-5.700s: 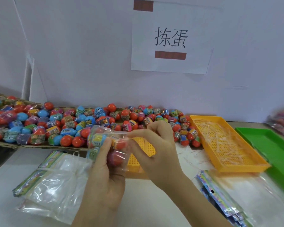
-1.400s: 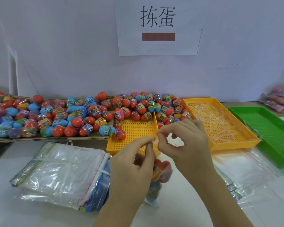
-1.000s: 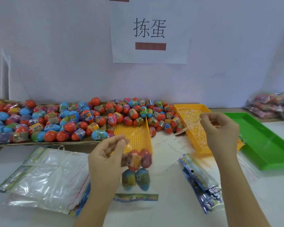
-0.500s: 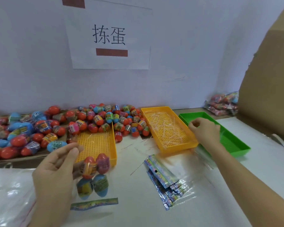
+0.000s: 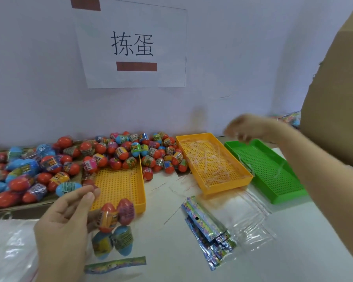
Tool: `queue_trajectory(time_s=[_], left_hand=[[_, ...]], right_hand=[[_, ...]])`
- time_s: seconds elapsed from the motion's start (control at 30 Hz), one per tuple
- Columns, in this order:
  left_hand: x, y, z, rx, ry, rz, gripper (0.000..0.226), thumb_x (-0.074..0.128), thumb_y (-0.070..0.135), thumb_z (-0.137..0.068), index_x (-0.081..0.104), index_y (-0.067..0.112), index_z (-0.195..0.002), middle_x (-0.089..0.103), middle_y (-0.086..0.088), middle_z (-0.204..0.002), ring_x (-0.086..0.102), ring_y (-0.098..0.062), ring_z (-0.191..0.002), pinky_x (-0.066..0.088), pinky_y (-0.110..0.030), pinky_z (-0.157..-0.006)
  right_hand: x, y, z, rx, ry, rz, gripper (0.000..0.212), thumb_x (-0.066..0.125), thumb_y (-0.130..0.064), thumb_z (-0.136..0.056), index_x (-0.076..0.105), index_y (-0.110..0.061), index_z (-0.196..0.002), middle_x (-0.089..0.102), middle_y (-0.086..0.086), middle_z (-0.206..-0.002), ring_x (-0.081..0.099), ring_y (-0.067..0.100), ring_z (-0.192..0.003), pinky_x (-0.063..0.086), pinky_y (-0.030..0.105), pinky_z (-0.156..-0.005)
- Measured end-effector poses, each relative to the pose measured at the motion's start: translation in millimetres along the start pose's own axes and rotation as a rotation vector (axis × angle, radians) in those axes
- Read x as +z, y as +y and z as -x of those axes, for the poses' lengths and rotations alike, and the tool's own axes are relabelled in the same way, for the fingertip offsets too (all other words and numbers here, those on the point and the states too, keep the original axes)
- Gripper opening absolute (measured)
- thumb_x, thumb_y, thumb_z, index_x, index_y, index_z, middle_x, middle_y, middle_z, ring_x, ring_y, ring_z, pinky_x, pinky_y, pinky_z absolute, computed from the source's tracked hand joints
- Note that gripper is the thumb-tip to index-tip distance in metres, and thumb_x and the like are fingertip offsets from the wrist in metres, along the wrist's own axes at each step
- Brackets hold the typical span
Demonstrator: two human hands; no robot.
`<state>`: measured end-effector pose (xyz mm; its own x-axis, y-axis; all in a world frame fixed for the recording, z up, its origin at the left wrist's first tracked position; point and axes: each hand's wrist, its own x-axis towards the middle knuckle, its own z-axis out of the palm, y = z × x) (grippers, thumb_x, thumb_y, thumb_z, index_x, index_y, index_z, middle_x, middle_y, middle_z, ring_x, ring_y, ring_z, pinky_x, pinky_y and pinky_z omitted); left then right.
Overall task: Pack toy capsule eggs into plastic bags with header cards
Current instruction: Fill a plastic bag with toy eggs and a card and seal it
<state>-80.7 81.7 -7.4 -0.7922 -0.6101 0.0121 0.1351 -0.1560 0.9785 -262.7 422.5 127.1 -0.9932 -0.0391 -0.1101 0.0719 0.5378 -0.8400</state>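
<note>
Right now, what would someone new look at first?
Probably the big heap of bright toy capsule eggs along the back left, below the paper sign on the wall. Next, the clear bag of four eggs that the left hand pinches near the front, and the yellow tray of thin strips and green tray side by side on the right.

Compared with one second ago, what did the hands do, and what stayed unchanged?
The right hand moved rightward, from the orange tray of strips to above the green tray. The left hand still pinches the bag of eggs by its top. Trays and loose eggs stayed put.
</note>
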Motion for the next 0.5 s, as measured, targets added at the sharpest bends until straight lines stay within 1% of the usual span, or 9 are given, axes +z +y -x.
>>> queue_trajectory(time_s=[0.07, 0.1, 0.17, 0.2, 0.27, 0.33, 0.4, 0.43, 0.5], left_hand=[[0.5, -0.1, 3.1, 0.018, -0.001, -0.020, 0.022, 0.062, 0.011, -0.092, 0.072, 0.028, -0.082, 0.077, 0.003, -0.088, 0.068, -0.027, -0.068, 0.057, -0.028, -0.049], [0.6, 0.6, 3.8, 0.028, 0.002, -0.018, 0.022, 0.063, 0.011, -0.092, 0.073, 0.027, -0.082, 0.077, 0.004, -0.086, 0.068, -0.027, -0.067, 0.057, -0.025, -0.047], [0.0, 3.7, 3.6, 0.033, 0.010, -0.015, 0.019, 0.063, 0.010, -0.091, 0.073, 0.025, -0.084, 0.077, 0.003, -0.085, 0.071, -0.029, -0.067, 0.058, -0.026, -0.048], [0.0, 4.8, 2.3, 0.035, 0.015, -0.018, 0.017, 0.063, 0.010, -0.091, 0.072, 0.023, -0.085, 0.077, 0.003, -0.086, 0.072, -0.028, -0.068, 0.059, -0.027, -0.050], [-0.1, 3.7, 3.7, 0.034, 0.023, -0.026, 0.015, 0.063, 0.009, -0.091, 0.072, 0.021, -0.087, 0.077, 0.002, -0.087, 0.072, -0.024, -0.067, 0.059, -0.027, -0.049], [1.2, 4.3, 6.1, 0.034, 0.034, -0.015, 0.015, 0.063, 0.008, -0.091, 0.071, 0.021, -0.087, 0.076, 0.001, -0.087, 0.071, -0.024, -0.068, 0.058, -0.027, -0.049], [3.2, 6.0, 5.4, 0.023, 0.029, -0.027, 0.016, 0.063, 0.008, -0.091, 0.070, 0.022, -0.087, 0.076, -0.001, -0.087, 0.071, -0.028, -0.073, 0.058, -0.027, -0.053], [3.2, 5.7, 5.2, 0.017, 0.024, -0.047, 0.017, 0.063, 0.009, -0.091, 0.070, 0.023, -0.088, 0.076, 0.000, -0.088, 0.071, -0.029, -0.074, 0.059, -0.028, -0.053], [2.8, 5.9, 6.5, 0.018, 0.030, -0.056, 0.018, 0.063, 0.009, -0.090, 0.070, 0.025, -0.087, 0.076, 0.002, -0.087, 0.072, -0.028, -0.074, 0.059, -0.031, -0.051]], right_hand=[[-5.9, -4.7, -7.5, -0.249, 0.148, -0.153, 0.010, 0.061, -0.020, -0.090, 0.065, -0.017, -0.099, 0.063, -0.002, -0.074, 0.058, 0.017, -0.059, 0.046, 0.025, -0.053], [1.5, -9.7, -3.3, -0.273, 0.227, 0.119, 0.015, 0.059, -0.021, -0.091, 0.064, -0.022, -0.105, 0.067, -0.001, -0.087, 0.063, 0.020, -0.074, 0.049, 0.028, -0.066], [13.1, 1.9, -8.5, -0.352, 0.070, 0.507, 0.025, 0.053, -0.024, -0.094, 0.064, -0.032, -0.115, 0.066, -0.006, -0.117, 0.061, 0.016, -0.101, 0.042, 0.031, -0.089], [14.5, 0.7, -18.3, -0.229, 0.051, 0.454, 0.029, 0.051, -0.022, -0.096, 0.062, -0.037, -0.118, 0.066, -0.007, -0.119, 0.061, 0.008, -0.096, 0.040, 0.027, -0.087], [9.5, -7.1, -18.1, -0.319, 0.093, 0.192, 0.037, 0.053, -0.013, -0.095, 0.055, -0.034, -0.126, 0.065, 0.002, -0.123, 0.060, 0.002, -0.078, 0.044, 0.023, -0.072], [6.6, -7.1, -27.0, -0.354, 0.190, 0.323, 0.047, 0.057, -0.010, -0.091, 0.050, -0.025, -0.135, 0.057, 0.003, -0.130, 0.060, 0.013, -0.093, 0.048, 0.031, -0.081], [18.8, 11.0, -27.7, -0.257, -0.020, 0.679, 0.033, 0.059, -0.013, -0.090, 0.062, -0.031, -0.117, 0.064, -0.007, -0.112, 0.061, 0.019, -0.104, 0.044, 0.031, -0.087], [18.2, 16.7, -25.3, -0.348, 0.015, 0.726, 0.026, 0.058, -0.011, -0.090, 0.062, -0.033, -0.104, 0.066, -0.006, -0.110, 0.063, 0.016, -0.099, 0.044, 0.032, -0.084], [15.9, 25.5, -31.7, -0.466, 0.191, 0.741, 0.024, 0.057, -0.009, -0.089, 0.054, -0.029, -0.102, 0.059, 0.000, -0.126, 0.061, 0.016, -0.101, 0.044, 0.038, -0.087]])
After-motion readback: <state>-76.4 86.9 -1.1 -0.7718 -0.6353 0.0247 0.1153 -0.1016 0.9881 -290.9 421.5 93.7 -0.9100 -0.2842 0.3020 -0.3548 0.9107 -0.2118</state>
